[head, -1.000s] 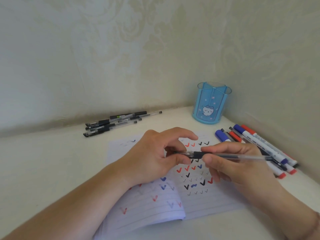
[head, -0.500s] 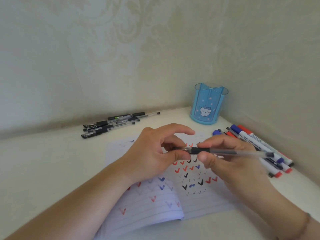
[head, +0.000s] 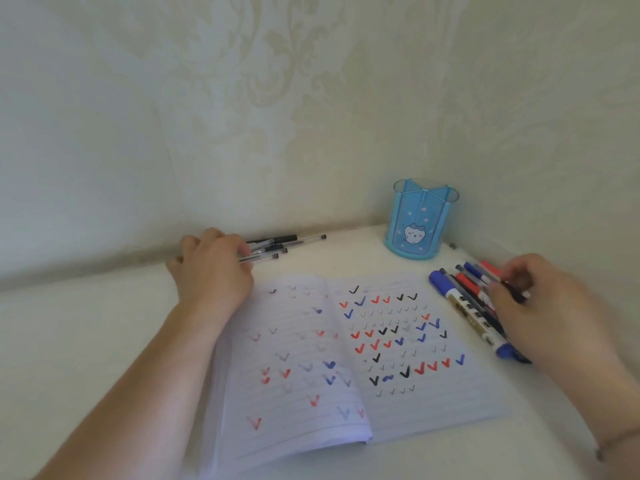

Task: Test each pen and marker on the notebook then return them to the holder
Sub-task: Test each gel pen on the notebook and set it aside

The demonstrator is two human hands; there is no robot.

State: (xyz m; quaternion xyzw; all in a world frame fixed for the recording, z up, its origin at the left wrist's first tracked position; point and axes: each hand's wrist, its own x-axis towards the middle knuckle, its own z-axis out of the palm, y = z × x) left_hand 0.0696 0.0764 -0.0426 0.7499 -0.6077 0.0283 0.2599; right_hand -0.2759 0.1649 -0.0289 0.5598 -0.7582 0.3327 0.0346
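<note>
Left hand (head: 213,268) rests on the gel pens (head: 277,247) at the counter's (head: 86,341) back, fingers curled over one. Right hand (head: 540,306) pinches a dark pen among the markers (head: 464,299) beside the open notebook (head: 381,358). Blue holder (head: 420,220) stands behind.

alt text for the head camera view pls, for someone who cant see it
A person's left hand reaches onto a pile of black pens while the right hand rests on a row of markers. Between them lies an open notebook full of red, blue and black ticks; a blue holder stands behind.
</note>
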